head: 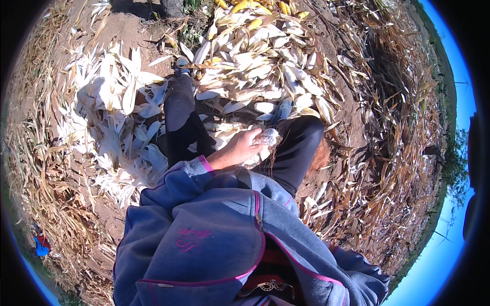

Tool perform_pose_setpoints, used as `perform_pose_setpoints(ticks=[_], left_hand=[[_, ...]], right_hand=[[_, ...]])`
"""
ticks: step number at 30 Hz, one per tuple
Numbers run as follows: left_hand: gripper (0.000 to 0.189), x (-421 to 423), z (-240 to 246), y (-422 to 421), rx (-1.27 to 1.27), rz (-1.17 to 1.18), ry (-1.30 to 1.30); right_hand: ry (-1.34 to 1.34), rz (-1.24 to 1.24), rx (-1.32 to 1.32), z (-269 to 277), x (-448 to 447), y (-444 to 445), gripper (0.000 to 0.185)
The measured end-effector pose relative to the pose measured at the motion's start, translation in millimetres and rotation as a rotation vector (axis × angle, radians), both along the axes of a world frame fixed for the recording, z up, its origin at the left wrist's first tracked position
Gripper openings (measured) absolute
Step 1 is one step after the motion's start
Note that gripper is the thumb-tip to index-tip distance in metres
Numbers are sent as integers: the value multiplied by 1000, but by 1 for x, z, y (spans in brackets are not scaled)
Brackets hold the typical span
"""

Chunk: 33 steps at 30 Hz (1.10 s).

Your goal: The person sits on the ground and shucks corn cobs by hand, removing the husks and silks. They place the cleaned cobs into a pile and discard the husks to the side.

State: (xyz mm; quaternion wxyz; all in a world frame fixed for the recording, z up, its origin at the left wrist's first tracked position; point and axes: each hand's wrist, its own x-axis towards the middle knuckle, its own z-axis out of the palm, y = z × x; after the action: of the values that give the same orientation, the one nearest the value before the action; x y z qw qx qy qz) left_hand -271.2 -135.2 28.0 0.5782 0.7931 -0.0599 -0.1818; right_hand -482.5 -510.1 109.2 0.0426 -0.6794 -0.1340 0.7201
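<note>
My left hand (pixel 242 147) reaches in from a blue sleeve with a pink-edged cuff, between my bent legs. Its fingers are closed around a whitish corn ear (pixel 268 137); glare blurs its detail. Brown corn silk hangs beside it, and pale husk shows just below the hand. My right hand is not in view. Beyond my knees lies a broad heap of corn ears in dry husks (pixel 256 65). Yellow husked ears (pixel 245 5) lie at its far edge. To my left is a bright pile of loose husks (pixel 118 99).
My shoes rest at the near and left edges of the corn heap. Dry stalks and leaves (pixel 383 183) cover the ground on the right, with more (pixel 49 160) at far left. A grey stone or post (pixel 173 7) stands ahead. Blue and red items (pixel 42 246) lie at lower left.
</note>
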Motion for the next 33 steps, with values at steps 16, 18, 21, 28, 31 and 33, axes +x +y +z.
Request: perform_pose_setpoints(ticks=[16, 18, 21, 28, 31, 33], left_hand=[[31, -7, -18, -7, -42, -43, -6], [30, -9, -16, -7, -35, -34, -46], [29, -9, -13, -6, -33, -29, -75], [28, -7, -9, -3, -9, -44, 23], [29, -7, -8, -3, -9, -65, 13], [31, -7, -8, -3, 19, -62, -33]], right_hand=[[-15, -54, -59, -1, 7, 7, 43], [-15, -54, -60, -1, 8, 7, 42], [-19, -54, -64, -3, 11, 6, 42], [-13, -50, -70, -5, 14, 3, 40], [-13, -61, -70, -6, 14, 4, 40], [-13, -63, -75, -7, 14, 4, 39]])
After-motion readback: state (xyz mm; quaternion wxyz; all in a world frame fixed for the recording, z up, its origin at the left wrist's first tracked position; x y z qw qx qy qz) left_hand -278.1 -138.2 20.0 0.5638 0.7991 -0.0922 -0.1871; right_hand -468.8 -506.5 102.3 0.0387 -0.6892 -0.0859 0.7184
